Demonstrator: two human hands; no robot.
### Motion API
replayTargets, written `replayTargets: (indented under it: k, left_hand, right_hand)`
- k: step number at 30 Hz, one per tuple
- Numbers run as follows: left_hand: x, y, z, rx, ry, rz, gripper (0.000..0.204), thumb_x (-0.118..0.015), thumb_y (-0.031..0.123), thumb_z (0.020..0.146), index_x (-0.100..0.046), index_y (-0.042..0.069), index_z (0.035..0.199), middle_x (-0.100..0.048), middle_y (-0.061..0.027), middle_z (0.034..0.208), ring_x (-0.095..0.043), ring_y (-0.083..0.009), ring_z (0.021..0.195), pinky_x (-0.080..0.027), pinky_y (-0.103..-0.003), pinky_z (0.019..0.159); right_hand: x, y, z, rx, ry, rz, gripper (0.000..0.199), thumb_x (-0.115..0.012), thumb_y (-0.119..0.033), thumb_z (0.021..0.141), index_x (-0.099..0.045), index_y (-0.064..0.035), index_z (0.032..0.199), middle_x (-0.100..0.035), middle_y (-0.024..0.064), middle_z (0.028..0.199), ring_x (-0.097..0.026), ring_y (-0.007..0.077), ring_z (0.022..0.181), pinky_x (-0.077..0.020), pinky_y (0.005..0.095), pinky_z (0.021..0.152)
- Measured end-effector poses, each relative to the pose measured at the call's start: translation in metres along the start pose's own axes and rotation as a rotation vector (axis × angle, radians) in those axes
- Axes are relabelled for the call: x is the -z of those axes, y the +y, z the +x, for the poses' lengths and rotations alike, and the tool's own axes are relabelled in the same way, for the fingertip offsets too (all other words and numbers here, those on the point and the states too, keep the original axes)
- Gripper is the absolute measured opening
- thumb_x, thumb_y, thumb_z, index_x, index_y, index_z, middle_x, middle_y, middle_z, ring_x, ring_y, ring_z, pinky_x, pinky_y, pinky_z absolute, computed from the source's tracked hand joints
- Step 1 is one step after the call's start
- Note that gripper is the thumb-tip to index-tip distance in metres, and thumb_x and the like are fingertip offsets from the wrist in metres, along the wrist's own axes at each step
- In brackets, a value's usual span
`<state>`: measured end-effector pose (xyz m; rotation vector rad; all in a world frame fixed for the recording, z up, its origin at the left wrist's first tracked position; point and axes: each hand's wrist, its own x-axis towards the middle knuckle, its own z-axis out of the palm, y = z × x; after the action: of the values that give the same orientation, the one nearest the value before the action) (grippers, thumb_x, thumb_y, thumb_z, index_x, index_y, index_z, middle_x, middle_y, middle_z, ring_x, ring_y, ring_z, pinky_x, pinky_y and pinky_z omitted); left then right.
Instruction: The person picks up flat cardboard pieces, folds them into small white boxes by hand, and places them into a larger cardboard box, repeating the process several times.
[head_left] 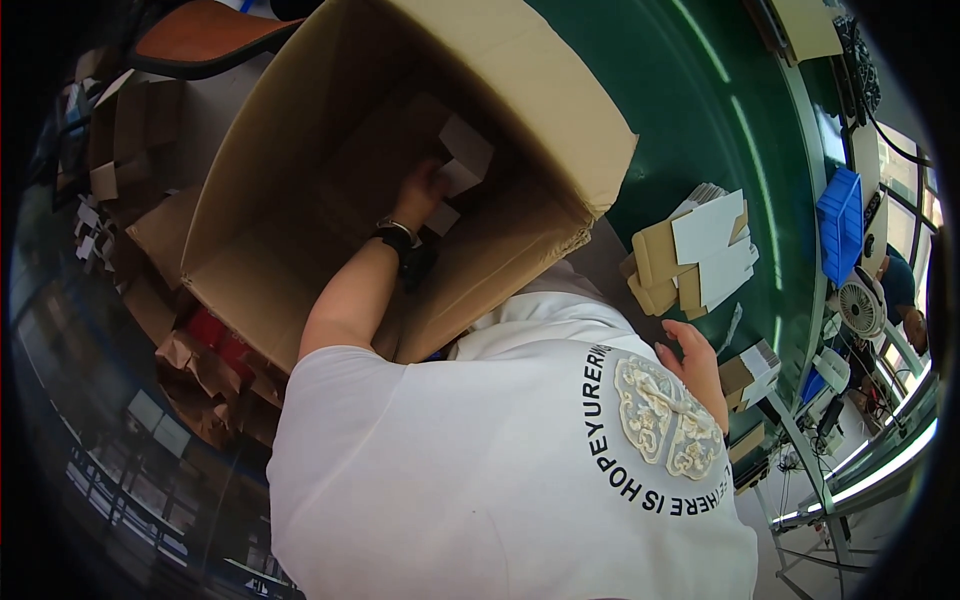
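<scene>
My left hand (425, 190) reaches deep into a large brown cardboard box (560, 95), with a bracelet and a dark band on the wrist. Its fingers are closed on the edge of a small white carton (466, 150). Just below the hand, another white piece (441, 218) shows in the shadow of the box. At the right, my right hand (695, 365) is beside the green table, fingers loosely bent and apart, holding nothing that I can see. Part of it is hidden behind the white sleeve. Beyond it lies a pile of flat white-and-brown cartons (705, 250).
The green table (690, 120) runs along the right, with a second carton stack (752, 372) near its edge. Further right are a blue plastic basket (840, 225), a fan (861, 305) and another person (900, 290). An orange chair (205, 38) and torn brown cardboard (200, 375) are at left.
</scene>
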<state>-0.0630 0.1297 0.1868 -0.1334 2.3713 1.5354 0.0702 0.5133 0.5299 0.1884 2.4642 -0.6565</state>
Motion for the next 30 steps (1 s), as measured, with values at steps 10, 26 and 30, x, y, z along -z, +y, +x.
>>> replayTargets:
  k: [10, 26, 30]
  left_hand:
    - [-0.056, 0.007, 0.078, -0.053, -0.383, 0.343, 0.030, -0.052, 0.020, 0.085, -0.062, 0.005, 0.109, -0.063, -0.0203, 0.106, -0.060, -0.0359, 0.097, -0.048, -0.043, 0.086]
    - [0.018, -0.002, 0.051, 0.085, -0.038, 0.047, 0.039, -0.051, 0.026, 0.089, -0.054, 0.007, 0.123, -0.057, -0.0178, 0.120, -0.056, -0.0355, 0.109, -0.045, -0.042, 0.095]
    - [0.026, -0.041, 0.036, 0.275, -0.251, 0.505, 0.034, -0.050, 0.026, 0.089, -0.060, 0.007, 0.115, -0.059, -0.0192, 0.116, -0.057, -0.0343, 0.107, -0.047, -0.043, 0.091]
  right_hand:
    - [-0.002, -0.009, 0.004, 0.008, -0.040, -0.034, 0.033, -0.068, -0.011, 0.078, -0.059, -0.0021, 0.109, -0.062, 0.0153, 0.100, -0.062, 0.0312, 0.087, -0.0504, 0.0364, 0.074]
    - [0.002, -0.019, 0.006, -0.025, -0.065, -0.042, 0.034, -0.068, -0.009, 0.078, -0.057, -0.0006, 0.110, -0.062, 0.0156, 0.099, -0.061, 0.0297, 0.091, -0.0492, 0.0354, 0.077]
    - [0.003, -0.020, 0.013, -0.013, -0.101, -0.055, 0.035, -0.067, -0.008, 0.079, -0.056, 0.0000, 0.111, -0.061, 0.0158, 0.100, -0.061, 0.0290, 0.093, -0.0485, 0.0349, 0.080]
